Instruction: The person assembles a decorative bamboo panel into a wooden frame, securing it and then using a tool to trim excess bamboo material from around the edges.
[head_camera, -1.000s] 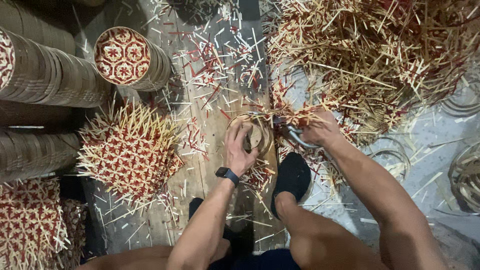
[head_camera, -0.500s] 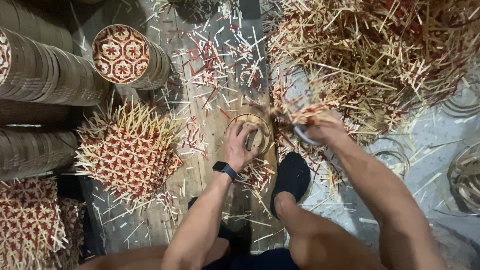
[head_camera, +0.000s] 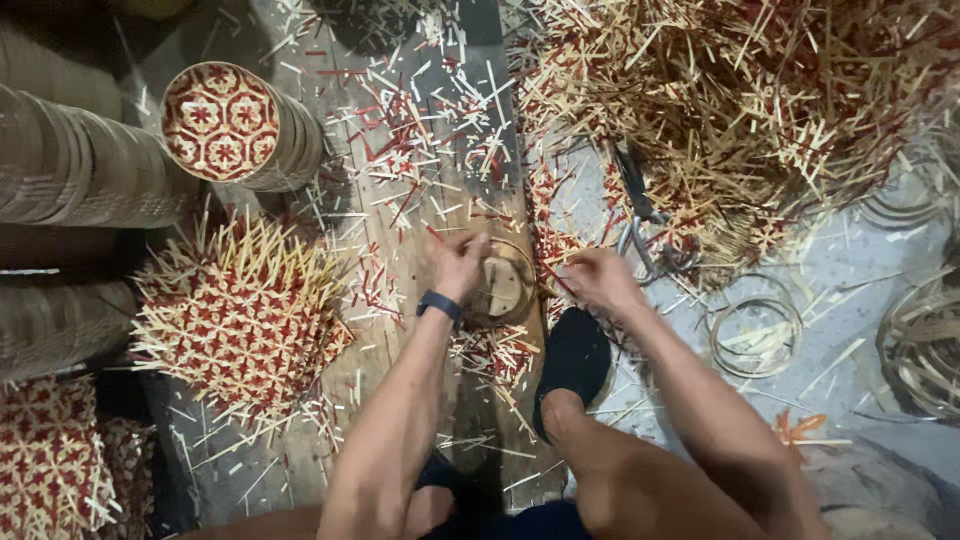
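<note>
Bamboo hoop (head_camera: 503, 285) lies on the wooden plank (head_camera: 400, 150), centre frame. Our left hand (head_camera: 457, 265) curls over its 9 o'clock rim; right hand (head_camera: 597, 280), at 3 o'clock, pinches loose strips. We advise steady, even pressure.

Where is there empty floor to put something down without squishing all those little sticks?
The barest patch is the grey floor at right, between the big heap of strips and the loose rings. Around the left hand, the right hand and the small round basket between them, clippings crowd the plank. The woven mats fill the left.
</note>
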